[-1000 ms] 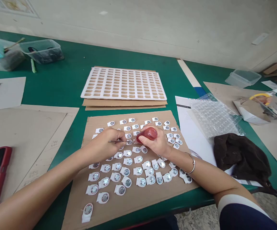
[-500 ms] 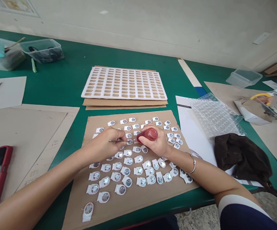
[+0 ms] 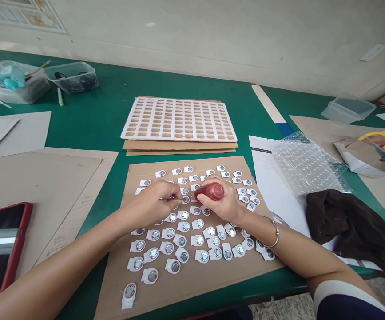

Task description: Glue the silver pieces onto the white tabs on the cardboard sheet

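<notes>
A: What are your hands holding?

B: Your left hand (image 3: pixel 160 200) pinches a thin metal tool (image 3: pixel 168 198), perhaps tweezers, with its fingertips drawn close together. Your right hand (image 3: pixel 224 202) has its fingers wrapped around a red squeeze bottle (image 3: pixel 211 191), tilted on its side, its narrow end towards your left hand.

A: And where are they?

B: Both are over the upper middle of a brown cardboard sheet (image 3: pixel 205 274). Small white tabs (image 3: pixel 127 303), each bearing a round silver disc, lie in loose rows across it. One disc (image 3: pixel 185 200) sits between your hands; whether either the tool or the bottle touches it is too small to tell.

A: What surrounds the sheet?

B: Beyond it on the green table (image 3: pixel 109 129), a white grid tray (image 3: pixel 179 139) rests on stacked cardboard. To your left lies a phone in a red case (image 3: pixel 22 240). To your right are a printed paper (image 3: pixel 262 173), clear bubbled plastic (image 3: pixel 307 166) and a dark brown cloth item (image 3: pixel 345 222). A silver bracelet (image 3: pixel 276 234) circles your right wrist.
</notes>
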`<state>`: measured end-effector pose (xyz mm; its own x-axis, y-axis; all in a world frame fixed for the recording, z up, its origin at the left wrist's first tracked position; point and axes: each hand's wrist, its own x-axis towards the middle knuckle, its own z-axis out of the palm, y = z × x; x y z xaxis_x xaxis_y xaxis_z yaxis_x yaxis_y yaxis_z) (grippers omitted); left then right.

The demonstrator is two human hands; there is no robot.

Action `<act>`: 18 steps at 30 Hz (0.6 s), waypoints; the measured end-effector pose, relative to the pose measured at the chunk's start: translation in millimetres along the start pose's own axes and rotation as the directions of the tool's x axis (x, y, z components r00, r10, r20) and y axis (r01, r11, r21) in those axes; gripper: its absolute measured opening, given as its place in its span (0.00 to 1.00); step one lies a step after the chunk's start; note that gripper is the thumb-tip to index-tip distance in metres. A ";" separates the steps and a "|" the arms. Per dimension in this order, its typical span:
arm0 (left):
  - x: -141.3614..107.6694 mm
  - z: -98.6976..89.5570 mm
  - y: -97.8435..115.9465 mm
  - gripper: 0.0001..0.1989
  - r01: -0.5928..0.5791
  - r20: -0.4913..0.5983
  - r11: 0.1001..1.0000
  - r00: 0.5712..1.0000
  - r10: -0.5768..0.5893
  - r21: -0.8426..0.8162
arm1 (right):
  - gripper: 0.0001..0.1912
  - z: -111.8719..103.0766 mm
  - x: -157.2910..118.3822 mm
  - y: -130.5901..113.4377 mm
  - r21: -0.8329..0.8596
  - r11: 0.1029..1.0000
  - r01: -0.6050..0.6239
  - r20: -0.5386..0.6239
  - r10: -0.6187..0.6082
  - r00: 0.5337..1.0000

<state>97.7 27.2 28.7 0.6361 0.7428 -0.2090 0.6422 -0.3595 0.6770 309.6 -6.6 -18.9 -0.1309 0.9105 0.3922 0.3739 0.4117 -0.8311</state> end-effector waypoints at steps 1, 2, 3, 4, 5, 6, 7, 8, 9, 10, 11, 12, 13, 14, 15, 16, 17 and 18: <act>0.2 0.3 0.0 0.08 -0.005 -0.001 1.000 1.000 0.005 -0.001 | 0.10 0.3 -0.2 0.0 -0.002 1.000 0.004 0.001 -0.004 1.000; 0.4 0.6 -0.1 0.09 -0.011 -0.002 1.000 1.000 0.011 -0.001 | 0.10 0.5 -0.3 0.1 -0.004 1.000 0.008 0.000 -0.008 1.000; 0.7 0.8 -0.1 0.09 -0.014 -0.005 1.000 1.000 0.014 0.001 | 0.10 0.7 -0.3 0.2 -0.005 1.000 0.011 -0.002 -0.011 1.000; 0.9 1.0 -0.1 0.09 -0.011 -0.004 1.000 1.000 0.011 0.003 | 0.10 0.9 -0.3 0.2 -0.005 1.000 0.012 -0.004 -0.012 1.000; 1.1 1.1 -0.2 0.09 -0.005 -0.002 1.000 1.000 0.005 0.004 | 0.10 0.9 -0.3 0.0 -0.005 1.000 0.009 -0.006 -0.009 1.000; 1.2 1.1 -0.2 0.09 0.002 0.003 1.000 1.000 -0.002 0.004 | 0.11 1.0 -0.3 -0.3 -0.004 1.000 0.005 -0.007 -0.005 1.000; 1.2 0.9 -0.2 0.09 0.008 0.007 1.000 1.000 -0.008 0.003 | 0.11 1.0 -0.3 -0.8 -0.001 1.000 0.000 -0.005 0.000 1.000; 1.0 0.6 -0.2 0.09 0.012 0.008 1.000 1.000 -0.012 0.002 | 0.11 1.0 -0.3 -1.4 0.002 1.000 -0.005 -0.001 0.005 1.000; 0.8 0.3 0.0 0.09 0.011 0.009 1.000 1.000 -0.011 0.002 | 0.11 1.1 -0.4 -2.1 0.005 1.000 -0.008 0.002 0.008 1.000; 0.4 0.1 0.2 0.09 0.008 0.006 1.000 1.000 -0.008 0.001 | 0.11 1.3 -0.6 -2.5 0.006 1.000 -0.009 0.004 0.009 1.000; 0.0 -0.1 0.5 0.09 0.000 0.000 1.000 1.000 0.000 -0.001 | 0.11 1.4 -0.6 -2.8 0.005 1.000 -0.009 0.004 0.009 1.000; -0.3 -0.2 0.8 0.09 -0.007 -0.007 1.000 1.000 0.007 -0.005 | 0.11 1.4 -0.5 -2.8 0.005 1.000 -0.010 0.004 0.010 1.000; -0.6 -0.2 1.1 0.09 -0.013 -0.013 1.000 1.000 0.013 -0.010 | 0.11 1.0 -0.1 -2.4 0.007 1.000 -0.017 0.001 0.017 1.000; -0.7 0.0 1.5 0.09 -0.015 -0.017 1.000 1.000 0.014 -0.017 | 0.11 -0.1 0.8 -1.8 0.017 0.999 -0.028 -0.009 0.029 1.000; -0.7 0.2 2.0 0.09 -0.008 -0.018 1.000 1.000 0.007 -0.028 | 0.11 -2.0 2.4 -1.2 0.038 0.998 -0.047 -0.028 0.048 0.998; -0.7 0.3 2.6 0.09 0.005 -0.016 0.999 1.000 -0.005 -0.042 | 0.11 -4.8 4.7 -0.7 0.076 0.994 -0.073 -0.051 0.077 0.996; -0.9 0.2 3.5 0.09 0.019 -0.016 0.998 1.000 -0.020 -0.054 | 0.11 -8.6 7.8 -0.6 0.130 0.986 -0.104 -0.074 0.114 0.991; -1.5 -0.2 4.7 0.09 0.031 -0.027 0.998 0.999 -0.033 -0.062 | 0.11 -13.3 11.4 -1.1 0.198 0.971 -0.135 -0.096 0.156 0.983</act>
<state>99.6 24.6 32.3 0.6032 0.7689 -0.2121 0.6337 -0.3006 0.7128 319.9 2.8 -8.2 0.0180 0.9557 0.2938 0.1988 0.2846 -0.9378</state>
